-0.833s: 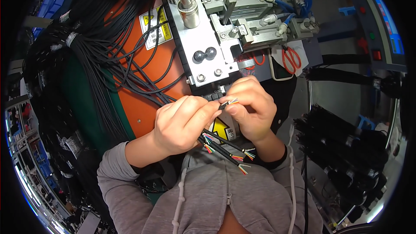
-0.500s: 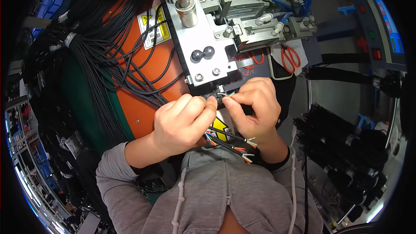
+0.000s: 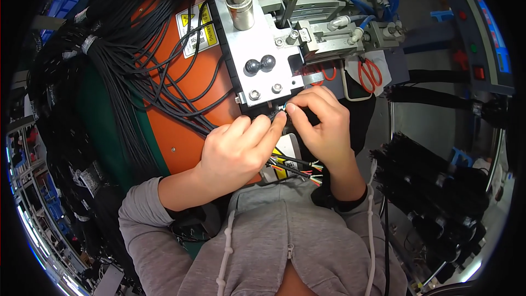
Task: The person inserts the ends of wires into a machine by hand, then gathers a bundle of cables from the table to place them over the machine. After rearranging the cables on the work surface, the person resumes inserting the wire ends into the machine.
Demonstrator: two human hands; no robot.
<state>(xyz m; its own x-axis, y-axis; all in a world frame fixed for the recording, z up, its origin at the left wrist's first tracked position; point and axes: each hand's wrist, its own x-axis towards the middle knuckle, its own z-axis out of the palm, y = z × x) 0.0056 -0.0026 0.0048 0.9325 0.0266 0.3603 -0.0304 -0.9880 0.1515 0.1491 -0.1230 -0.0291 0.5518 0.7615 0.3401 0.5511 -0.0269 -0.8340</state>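
Pinched together, left hand (image 3: 235, 151) and right hand (image 3: 323, 126) fingertips clamp 1 thin wire end (image 3: 280, 111) right below the metal machine block (image 3: 263, 60). Black cable bundle (image 3: 109, 77) lies left, coloured wires (image 3: 298, 169) under both palms, red scissors (image 3: 371, 74) right. Hands sit higher, closer to the block than 0.8 s ago.

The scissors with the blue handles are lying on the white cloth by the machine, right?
Not quite. In the head view the scissors have red handles, not blue. They do lie on the white cloth by the machine.
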